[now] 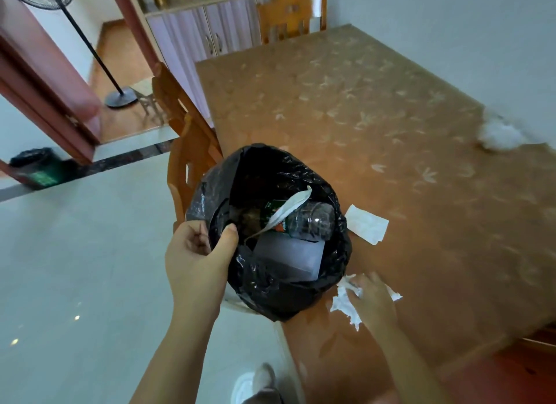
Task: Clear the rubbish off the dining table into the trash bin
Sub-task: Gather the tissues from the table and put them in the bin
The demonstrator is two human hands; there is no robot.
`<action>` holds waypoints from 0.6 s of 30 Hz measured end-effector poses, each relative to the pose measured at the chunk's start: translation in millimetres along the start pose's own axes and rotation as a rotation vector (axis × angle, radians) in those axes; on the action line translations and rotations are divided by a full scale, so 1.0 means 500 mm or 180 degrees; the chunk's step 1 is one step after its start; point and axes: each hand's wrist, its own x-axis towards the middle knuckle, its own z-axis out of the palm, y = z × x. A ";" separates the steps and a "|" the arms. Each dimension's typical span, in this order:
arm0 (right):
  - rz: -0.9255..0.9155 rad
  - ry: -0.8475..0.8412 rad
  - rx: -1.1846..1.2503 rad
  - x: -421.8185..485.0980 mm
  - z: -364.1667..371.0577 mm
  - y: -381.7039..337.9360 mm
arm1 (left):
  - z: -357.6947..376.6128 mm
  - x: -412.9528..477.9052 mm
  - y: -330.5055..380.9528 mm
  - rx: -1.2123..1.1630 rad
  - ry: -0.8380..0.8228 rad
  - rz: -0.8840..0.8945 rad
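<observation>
Left hand (195,253) fingers pinch bin liner (301,295) rim; right hand (371,298) fingers clutch crumpled tissue (343,305).

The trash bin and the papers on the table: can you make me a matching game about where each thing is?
Things:
1. plastic bottle
2. flat white paper
3. crumpled tissue
4. white wad

Places:
A. under the right hand
B. far right table edge
C. inside the trash bin
D. on the table just beside the bin

Pairs: 1-C, 2-D, 3-A, 4-B. The left hand grips the bin's rim.
</observation>
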 end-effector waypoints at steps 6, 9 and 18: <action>0.0082 0.0283 0.0253 -0.001 -0.018 -0.007 | 0.002 0.003 0.001 -0.0036 -0.0174 -0.0069; 0.0134 0.0462 0.0329 -0.007 -0.052 -0.010 | 0.007 0.006 0.004 -0.0117 -0.0278 -0.0108; 0.0072 0.1423 0.0784 -0.050 -0.237 -0.090 | 0.042 0.031 -0.003 -0.0285 -0.0526 -0.0119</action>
